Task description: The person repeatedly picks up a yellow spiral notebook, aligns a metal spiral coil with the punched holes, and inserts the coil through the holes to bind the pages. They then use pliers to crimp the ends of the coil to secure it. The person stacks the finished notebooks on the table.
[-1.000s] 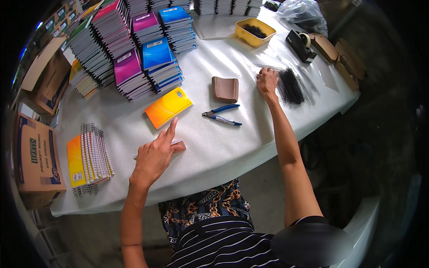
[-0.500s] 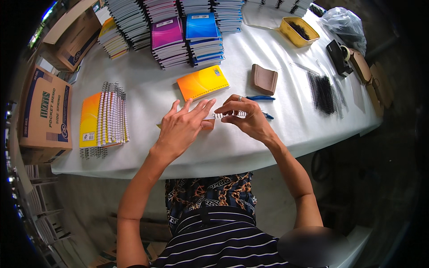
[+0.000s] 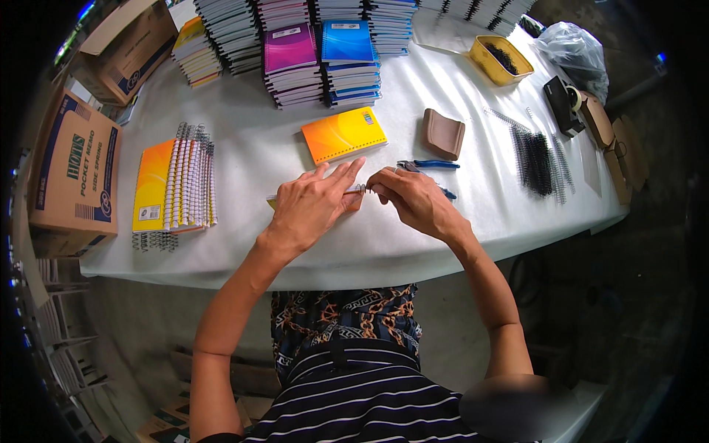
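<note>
Table (image 3: pixel 251 162) fitted with a white cover, its front edge bowed by the lens. Directly on it, left: a row of yellow-orange spiral notebooks (image 3: pixel 153 188), wire ends protruding. Centre: one yellow-orange notebook (image 3: pixel 343 133) lying flat; behind it, a purple-topped notebook stack (image 3: pixel 289 50) beside a blue-topped notebook stack (image 3: pixel 347 44). Right: curved brown block (image 3: pixel 443 134), blue-handled pliers (image 3: pixel 437 164) just beside it, loose black binding coils (image 3: pixel 535 164), yellow tub (image 3: pixel 481 57), black tape dispenser (image 3: pixel 559 107).

notebook-binding workshop by the look of it, white-covered worktable (image 3: pixel 251 144), spiral notebooks (image 3: pixel 290 48) stacked in bulk, heap of loose black binding coils (image 3: pixel 533 164), blue-handled cutters (image 3: pixel 437 164), yellow tub (image 3: pixel 484 63) of black bits (image 3: pixel 501 56), black tape dispenser (image 3: pixel 559 108), cardboard cartons (image 3: pixel 92 181) at the left
</note>
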### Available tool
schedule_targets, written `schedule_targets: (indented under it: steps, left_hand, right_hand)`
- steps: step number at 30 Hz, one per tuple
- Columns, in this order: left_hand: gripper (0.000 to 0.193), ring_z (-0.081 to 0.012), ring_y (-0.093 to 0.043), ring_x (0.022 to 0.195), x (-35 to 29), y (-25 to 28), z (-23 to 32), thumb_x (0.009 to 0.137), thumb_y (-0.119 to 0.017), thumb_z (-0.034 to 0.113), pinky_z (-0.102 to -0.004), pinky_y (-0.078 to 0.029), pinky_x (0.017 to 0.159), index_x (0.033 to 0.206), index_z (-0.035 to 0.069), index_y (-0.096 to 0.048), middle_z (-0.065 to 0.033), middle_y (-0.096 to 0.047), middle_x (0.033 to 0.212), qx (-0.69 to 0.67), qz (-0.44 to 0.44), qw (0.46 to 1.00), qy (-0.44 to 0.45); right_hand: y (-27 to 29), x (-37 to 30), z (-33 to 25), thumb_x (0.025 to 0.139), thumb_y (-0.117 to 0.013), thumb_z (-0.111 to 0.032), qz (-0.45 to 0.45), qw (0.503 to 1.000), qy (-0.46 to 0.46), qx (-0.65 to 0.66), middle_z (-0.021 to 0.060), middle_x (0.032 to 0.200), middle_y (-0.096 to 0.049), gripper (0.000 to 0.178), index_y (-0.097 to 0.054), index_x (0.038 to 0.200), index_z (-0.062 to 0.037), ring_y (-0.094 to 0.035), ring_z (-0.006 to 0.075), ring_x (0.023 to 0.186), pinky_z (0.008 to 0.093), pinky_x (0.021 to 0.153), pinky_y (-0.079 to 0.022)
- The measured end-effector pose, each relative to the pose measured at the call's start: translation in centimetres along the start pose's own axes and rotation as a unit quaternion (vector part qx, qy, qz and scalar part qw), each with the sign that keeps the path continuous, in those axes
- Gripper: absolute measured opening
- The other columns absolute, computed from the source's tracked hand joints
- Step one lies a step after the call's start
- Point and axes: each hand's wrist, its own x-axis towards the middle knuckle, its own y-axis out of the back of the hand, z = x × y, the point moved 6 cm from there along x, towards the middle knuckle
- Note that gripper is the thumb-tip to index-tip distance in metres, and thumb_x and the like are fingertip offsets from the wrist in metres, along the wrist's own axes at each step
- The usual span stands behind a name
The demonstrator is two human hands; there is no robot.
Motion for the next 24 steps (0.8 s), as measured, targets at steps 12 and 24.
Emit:
schedule_targets:
  steps: [12, 24]
  left_hand:
    - [0.045, -0.0266, -0.070, 0.082, -0.9, 0.5, 0.8, 0.090, -0.060, 0.042, -0.0384, -0.057, 0.073, 0.134, 0.034, -0.055, -0.0011, -0.069, 0.117, -0.084, -0.183, 0.978, -0.056]
    - [0.075, -0.0311, -0.069, 0.095, -1.9, 0.8, -1.8, 0.079, -0.070, 0.045, -0.0413, -0.057, 0.075, 0.145, 0.023, -0.043, -0.0158, -0.068, 0.112, 0.034, -0.032, 0.999, -0.014]
  right_hand:
    - [7.8, 0.2, 9.5, 0.070, -0.084, -0.021, 0.000, 0.981, -0.059, -0.182, 0.0133, 0.134, -0.052, 0.044, -0.065, 0.108, -0.0100, -0.047, 0.0322, 0.125, 0.0451, 0.105, -0.041]
    - [0.9, 3.0, 3.6, 0.084, -0.059, -0.058, -0.276, 0.958, -0.009, 0.077, 0.0171, 0.112, -0.069, 0.064, -0.068, 0.122, -0.0072, -0.064, 0.0315, 0.107, 0.0429, 0.096, -0.049]
